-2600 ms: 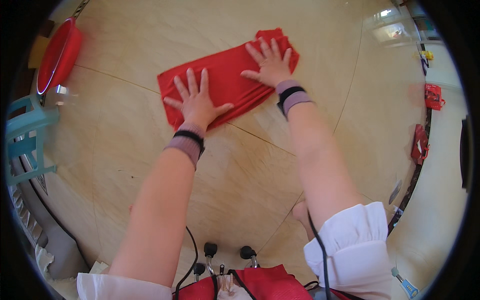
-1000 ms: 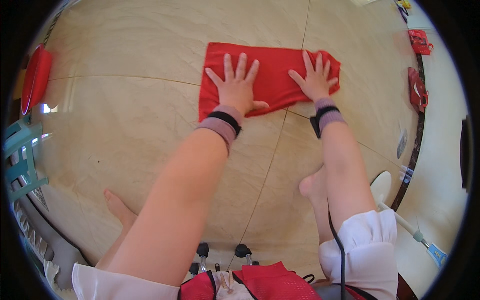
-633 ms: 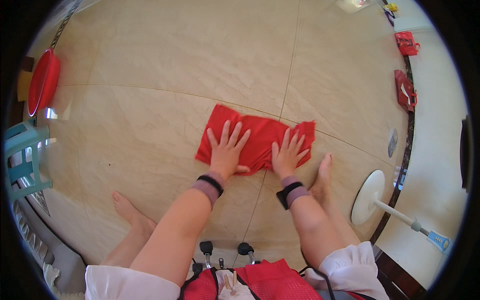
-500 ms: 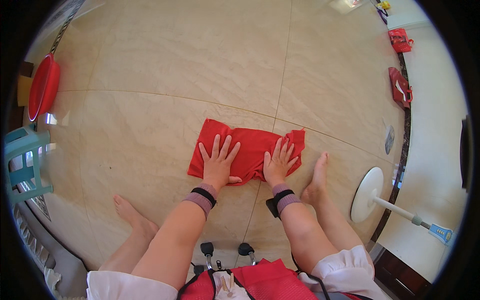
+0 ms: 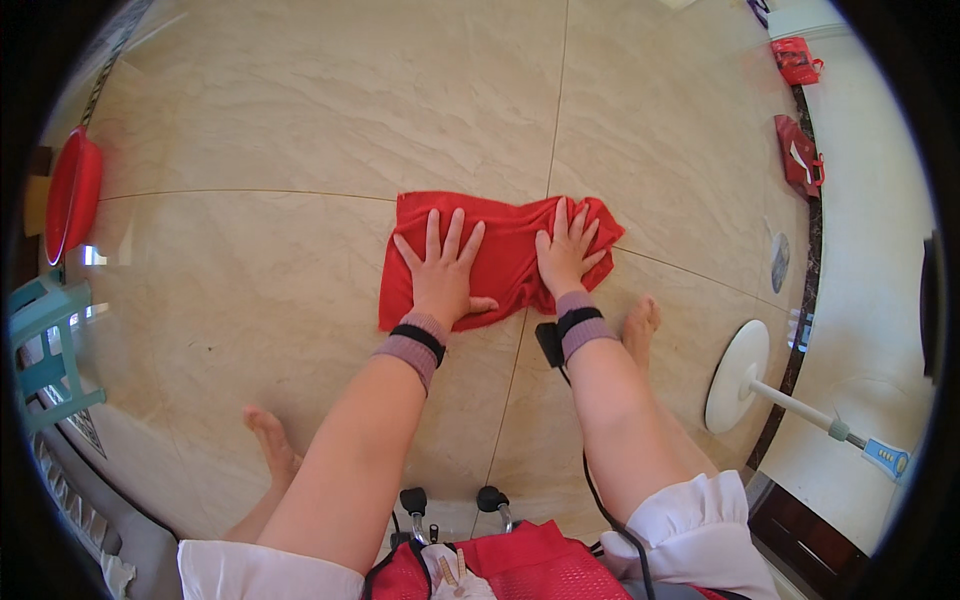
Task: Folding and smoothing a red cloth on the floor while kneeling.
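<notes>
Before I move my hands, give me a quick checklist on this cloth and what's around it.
1. Left hand palm down on the red cloth: ok, fingers spread.
2. Right hand palm down on it: ok.
3. Cloth smooth: not ok, it's bunched around the right hand.
4. Cloth apart from the right foot: ok, a gap shows.
5. Underside clean: cannot tell, it's hidden.

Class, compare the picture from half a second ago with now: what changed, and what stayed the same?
The red cloth moved forward and now covers the crossing of the floor seams, which earlier showed beyond its far edge. The left hand and right hand moved with it; nothing was taken hold of or let go. Both stay flat on the cloth; the teal stool stays at left.
</notes>
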### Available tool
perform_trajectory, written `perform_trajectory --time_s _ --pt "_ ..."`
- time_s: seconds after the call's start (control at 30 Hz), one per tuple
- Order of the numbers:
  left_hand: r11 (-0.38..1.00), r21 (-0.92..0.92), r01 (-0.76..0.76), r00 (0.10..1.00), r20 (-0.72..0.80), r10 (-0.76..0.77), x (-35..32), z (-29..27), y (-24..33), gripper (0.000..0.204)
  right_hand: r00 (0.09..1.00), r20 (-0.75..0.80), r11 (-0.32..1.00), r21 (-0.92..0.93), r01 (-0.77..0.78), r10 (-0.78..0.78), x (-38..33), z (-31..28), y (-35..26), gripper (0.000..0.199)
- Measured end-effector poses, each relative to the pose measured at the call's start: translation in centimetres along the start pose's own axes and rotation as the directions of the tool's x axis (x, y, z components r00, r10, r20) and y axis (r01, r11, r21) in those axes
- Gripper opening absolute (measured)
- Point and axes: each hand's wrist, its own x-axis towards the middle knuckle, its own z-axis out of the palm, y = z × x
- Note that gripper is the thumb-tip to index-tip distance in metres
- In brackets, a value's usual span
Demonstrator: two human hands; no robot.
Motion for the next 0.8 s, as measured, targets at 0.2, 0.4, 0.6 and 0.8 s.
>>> perform_trajectory --time_s 0.2,0.4,0.6,0.8 --pt "1.0 -0.013 0.025 0.999 0.032 -0.024 3.7 -1.4 0.0 0.132 0.997 0.057 0.998 0.038 -0.048 0.046 4.4 -2.0 -1.9 0.079" --pt "1.0 -0.008 0.025 0.999 0.026 -0.024 6.6 -2.7 0.1 0.13 0.995 0.08 0.997 0.059 -0.056 0.051 7.8 -2.7 -3.0 0.077" --pt "1.0 0.002 0.021 0.999 -0.029 -0.021 12.0 -4.5 0.0 0.127 0.999 0.045 0.999 0.03 0.009 -0.011 14.3 -4.1 -4.8 0.073" --pt "0.998 0.062 0.021 0.999 -0.038 -0.019 15.4 -5.8 -0.6 0.125 0.995 0.048 0.995 0.045 0.084 -0.086 18.6 -5.5 -6.0 0.074"
